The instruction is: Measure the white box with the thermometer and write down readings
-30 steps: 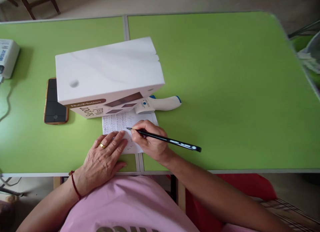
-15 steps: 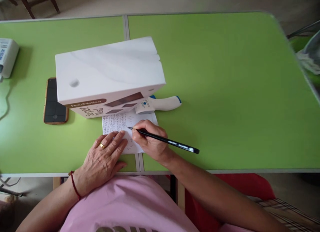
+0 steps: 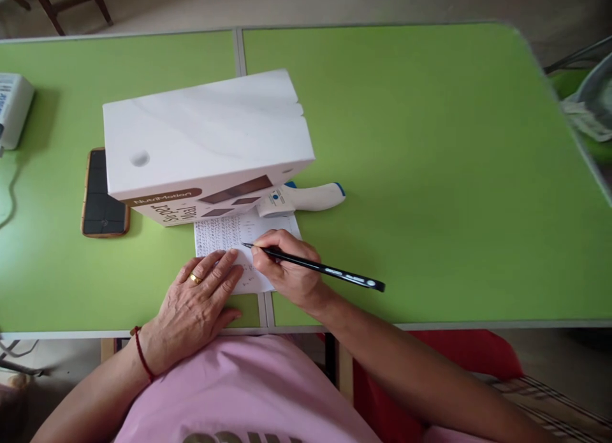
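My right hand [image 3: 285, 269] grips a black pencil [image 3: 329, 271], its tip resting on a small white sheet of paper [image 3: 224, 234] covered with rows of handwriting. My left hand [image 3: 198, 306], with a gold ring and a red cord at the wrist, lies flat with fingers spread on the paper's lower left corner, holding it against the green table [image 3: 430, 175]. The sheet's far edge is tucked under a large white box [image 3: 205, 137].
A white and blue handheld thermometer [image 3: 306, 197] lies just right of the box. A phone [image 3: 100, 197] lies face up to the box's left. A white device with a cable [image 3: 12, 108] sits at the far left edge. A red seat [image 3: 459, 357] shows below the table.
The pencil's back end wobbles slightly up and down as the right hand writes; the tip stays on the paper. The left hand has not moved.
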A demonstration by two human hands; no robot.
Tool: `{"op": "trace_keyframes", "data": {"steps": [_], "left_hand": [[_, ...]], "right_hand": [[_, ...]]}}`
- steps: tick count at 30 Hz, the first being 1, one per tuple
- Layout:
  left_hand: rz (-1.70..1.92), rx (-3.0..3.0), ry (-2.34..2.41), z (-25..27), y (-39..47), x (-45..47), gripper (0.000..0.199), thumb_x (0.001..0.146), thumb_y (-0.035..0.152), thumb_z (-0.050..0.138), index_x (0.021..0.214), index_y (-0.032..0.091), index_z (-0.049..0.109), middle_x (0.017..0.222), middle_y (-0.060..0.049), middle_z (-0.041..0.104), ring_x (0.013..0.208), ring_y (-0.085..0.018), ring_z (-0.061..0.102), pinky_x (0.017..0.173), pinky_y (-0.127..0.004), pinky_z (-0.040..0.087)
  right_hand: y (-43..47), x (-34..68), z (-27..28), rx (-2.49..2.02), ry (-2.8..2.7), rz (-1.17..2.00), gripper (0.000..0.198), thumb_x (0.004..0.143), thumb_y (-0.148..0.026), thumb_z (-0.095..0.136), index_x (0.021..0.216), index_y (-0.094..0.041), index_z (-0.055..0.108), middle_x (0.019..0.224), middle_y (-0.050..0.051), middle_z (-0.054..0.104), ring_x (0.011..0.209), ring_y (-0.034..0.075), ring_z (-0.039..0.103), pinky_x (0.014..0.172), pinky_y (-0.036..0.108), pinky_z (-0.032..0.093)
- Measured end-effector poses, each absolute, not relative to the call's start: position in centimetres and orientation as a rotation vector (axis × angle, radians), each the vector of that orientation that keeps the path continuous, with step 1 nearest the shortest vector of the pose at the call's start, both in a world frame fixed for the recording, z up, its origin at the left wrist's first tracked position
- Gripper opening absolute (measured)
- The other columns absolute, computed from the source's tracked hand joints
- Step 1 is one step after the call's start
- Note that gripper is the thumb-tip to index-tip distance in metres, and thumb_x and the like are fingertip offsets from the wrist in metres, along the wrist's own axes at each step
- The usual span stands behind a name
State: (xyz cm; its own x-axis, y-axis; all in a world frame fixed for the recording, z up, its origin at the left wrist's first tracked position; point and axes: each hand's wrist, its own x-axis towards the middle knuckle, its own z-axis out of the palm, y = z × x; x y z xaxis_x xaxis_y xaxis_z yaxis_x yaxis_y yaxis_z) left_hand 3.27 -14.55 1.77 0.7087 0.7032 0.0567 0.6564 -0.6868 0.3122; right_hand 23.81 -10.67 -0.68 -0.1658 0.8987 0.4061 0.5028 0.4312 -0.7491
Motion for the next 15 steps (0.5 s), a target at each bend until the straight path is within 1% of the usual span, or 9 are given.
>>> {"op": "trace_keyframes", "data": {"steps": [5,15], "left_hand": [[0.244,2.653,1.079,1.8,-14.6,3.25,0.048,0.101,0.043,0.048,0.137,0.011,0.051,0.151,-0.013,0.048,0.135,-0.03,0.045,0.108,-0.043,0.033],[0.268,2.647,1.077,1.75,-14.5,3.31,0.048,0.101,0.042,0.047,0.136,0.01,0.051,0.151,-0.013,0.048,0.134,-0.03,0.046,0.108,-0.043,0.032]], "right_hand": [[-10.65,23.79,-0.6,-1.218,-1.835,0.581,0.013,0.086,-0.016,0.058,0.077,-0.024,0.052,0.063,-0.005,0.06,0.051,0.01,0.054,0.053,0.021,0.046],[-10.6,23.73,-0.4,-1.272,-1.841,0.622,0.014,0.086,-0.018,0.057,0.075,-0.024,0.052,0.061,-0.005,0.06,0.051,0.011,0.055,0.054,0.022,0.046]]}}
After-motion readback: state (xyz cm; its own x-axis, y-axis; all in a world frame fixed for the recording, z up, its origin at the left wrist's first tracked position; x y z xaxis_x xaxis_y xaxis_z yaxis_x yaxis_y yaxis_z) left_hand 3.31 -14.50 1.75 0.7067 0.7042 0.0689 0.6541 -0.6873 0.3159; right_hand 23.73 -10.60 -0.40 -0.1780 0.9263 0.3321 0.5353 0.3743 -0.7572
